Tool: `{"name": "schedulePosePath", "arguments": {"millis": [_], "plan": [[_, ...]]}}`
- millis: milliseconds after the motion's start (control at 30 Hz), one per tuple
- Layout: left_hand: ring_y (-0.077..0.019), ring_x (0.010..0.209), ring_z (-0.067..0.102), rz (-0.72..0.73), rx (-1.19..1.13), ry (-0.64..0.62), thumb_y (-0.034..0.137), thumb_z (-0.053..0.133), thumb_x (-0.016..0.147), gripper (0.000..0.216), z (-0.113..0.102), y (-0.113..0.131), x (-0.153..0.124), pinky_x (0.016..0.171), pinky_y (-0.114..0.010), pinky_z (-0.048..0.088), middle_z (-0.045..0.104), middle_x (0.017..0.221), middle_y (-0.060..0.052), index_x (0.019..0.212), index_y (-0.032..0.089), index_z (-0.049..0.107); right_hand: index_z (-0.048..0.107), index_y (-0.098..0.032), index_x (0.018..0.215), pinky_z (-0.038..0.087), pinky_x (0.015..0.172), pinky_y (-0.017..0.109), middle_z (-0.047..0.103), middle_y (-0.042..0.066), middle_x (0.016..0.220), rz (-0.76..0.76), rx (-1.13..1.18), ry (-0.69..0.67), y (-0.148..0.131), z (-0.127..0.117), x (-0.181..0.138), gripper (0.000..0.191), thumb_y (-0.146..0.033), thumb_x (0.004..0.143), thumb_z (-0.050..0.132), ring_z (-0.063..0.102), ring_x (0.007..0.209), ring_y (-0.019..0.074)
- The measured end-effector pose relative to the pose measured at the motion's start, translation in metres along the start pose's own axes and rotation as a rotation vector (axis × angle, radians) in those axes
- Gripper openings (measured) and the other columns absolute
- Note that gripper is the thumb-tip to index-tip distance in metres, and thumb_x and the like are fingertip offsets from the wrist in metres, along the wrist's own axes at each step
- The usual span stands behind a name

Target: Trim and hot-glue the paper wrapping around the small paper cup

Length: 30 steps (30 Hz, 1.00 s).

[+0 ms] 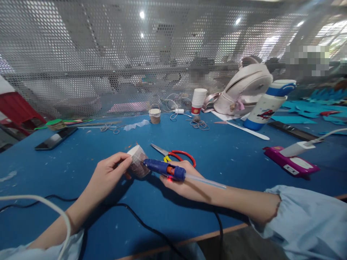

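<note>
My left hand pinches the rim of a small paper cup, which is tilted on its side and partly wrapped in a brownish-grey covering. In my right hand is a blue hot glue gun, its nozzle at the cup's side. I cannot tell whether the nozzle touches the cup. A clear glue stick sticks out of the gun's back end, and a red light glows under its body. Just behind the gun lie scissors with red and yellow handles, partly hidden by my right hand.
A small bucket-like cup, coiled string and stacked paper cups stand farther back. At left is a phone; at right are a bottle, a backpack and a purple power strip. A black cable crosses the front.
</note>
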<state>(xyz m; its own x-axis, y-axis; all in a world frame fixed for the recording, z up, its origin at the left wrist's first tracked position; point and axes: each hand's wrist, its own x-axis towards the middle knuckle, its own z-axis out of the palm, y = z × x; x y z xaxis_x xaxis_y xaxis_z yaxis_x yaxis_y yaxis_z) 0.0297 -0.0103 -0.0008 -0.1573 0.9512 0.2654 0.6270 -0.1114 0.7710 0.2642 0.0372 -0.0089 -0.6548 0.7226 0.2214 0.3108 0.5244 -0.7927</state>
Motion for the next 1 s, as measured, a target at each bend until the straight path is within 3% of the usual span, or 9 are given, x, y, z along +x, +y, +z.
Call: {"name": "schedulePosePath", "arguments": {"millis": [667,1000], "plan": [[-0.0174,0.059,0.064,0.017,-0.018,0.012,0.053,0.057,0.078,0.034,0.0027,0.0012,-0.0009,0.058,-0.025,0.049,0.068,0.066,-0.001,0.073,0.021,0.068,0.050,-0.019,0.067,0.039,0.055,0.024,0.055,0.000,0.062,-0.042,-0.010,-0.013,0.0010,0.0021,-0.0006,0.017,-0.025,0.080,0.059,0.050,0.054,0.0117],[-0.0169,0.058,0.064,0.036,-0.011,0.007,0.049,0.056,0.080,0.032,0.0018,-0.0005,-0.0015,0.059,-0.025,0.049,0.068,0.065,-0.001,0.073,0.020,0.068,0.052,-0.018,0.069,0.040,0.057,0.024,0.056,0.000,0.065,0.011,-0.015,0.005,-0.0020,0.0012,-0.0001,0.014,-0.025,0.080,0.059,0.051,0.056,0.0119]]}}
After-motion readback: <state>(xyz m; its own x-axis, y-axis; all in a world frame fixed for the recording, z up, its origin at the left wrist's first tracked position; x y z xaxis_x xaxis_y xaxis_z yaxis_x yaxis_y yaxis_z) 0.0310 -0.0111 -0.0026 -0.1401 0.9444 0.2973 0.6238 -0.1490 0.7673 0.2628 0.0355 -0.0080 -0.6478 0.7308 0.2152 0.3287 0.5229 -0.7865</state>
